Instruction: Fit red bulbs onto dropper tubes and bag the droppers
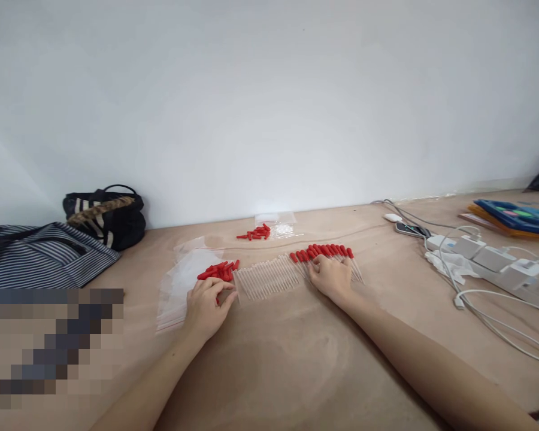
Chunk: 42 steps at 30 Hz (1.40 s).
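Observation:
My left hand (209, 308) is beside a pile of red rubber bulbs (218, 270), its thumb and forefinger slightly apart near the leftmost thin clear tube; a bit of red shows between its fingers and palm. In the middle, several thin clear tubes (267, 278) lie side by side in a slanted row. To the right is a row of droppers (327, 250), the same kind of tube fitted with red bulbs. My right hand (331, 276) lies over that row, fingers curled on a dropper at its near side; the fingertips are partly hidden.
Clear zip bags (175, 287) lie left of the pile. Farther back are more red bulbs (256, 232) and a small bag with tubes (282, 228). A striped bag (49, 254) and black bag (126, 221) stand left. Chargers on a power strip (494, 263), cables and colourful flat items (516, 216) occupy the right.

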{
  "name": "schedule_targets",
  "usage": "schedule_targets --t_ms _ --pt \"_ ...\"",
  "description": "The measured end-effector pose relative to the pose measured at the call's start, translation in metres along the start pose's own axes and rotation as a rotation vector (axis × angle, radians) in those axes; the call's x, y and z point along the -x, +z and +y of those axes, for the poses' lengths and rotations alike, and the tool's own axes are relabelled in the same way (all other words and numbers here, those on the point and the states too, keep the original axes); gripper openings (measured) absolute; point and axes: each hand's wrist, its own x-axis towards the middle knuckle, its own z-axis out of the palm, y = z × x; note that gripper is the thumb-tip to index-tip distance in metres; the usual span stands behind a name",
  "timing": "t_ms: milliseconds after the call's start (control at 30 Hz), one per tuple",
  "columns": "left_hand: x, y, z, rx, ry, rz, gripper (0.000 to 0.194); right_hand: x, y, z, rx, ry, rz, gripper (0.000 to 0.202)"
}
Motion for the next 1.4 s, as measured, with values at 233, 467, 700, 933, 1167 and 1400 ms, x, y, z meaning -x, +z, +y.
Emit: schedule_targets --t_ms 233,467,700,933,1167,1400 --pt "-0.002 -0.006 -0.003 -0.075 -0.056 -0.085 0.015 -0.007 0.012 -0.005 -0.001 0.038 0.051 0.029" --pt "-0.003 -0.004 -0.007 -0.104 -0.04 -0.119 0.016 0.001 0.007 -0.011 -0.09 -0.187 0.14 0.024" --pt "-0.002 -0.003 -0.011 -0.159 -0.035 -0.052 0.022 -0.002 0.003 -0.024 0.011 -0.174 0.03 0.023" --pt "-0.012 -0.001 -0.006 -0.343 0.076 0.102 0.019 -0.011 -0.001 -0.039 0.15 -0.12 -0.094 0.025" --pt "-0.018 0.003 -0.008 -0.377 0.153 0.057 0.024 -0.011 0.0 -0.041 0.164 -0.113 -0.083 0.025" --pt "0.004 -0.013 0.014 -0.003 0.247 0.134 0.023 0.017 -0.01 0.001 -0.023 -0.538 0.111 0.021"
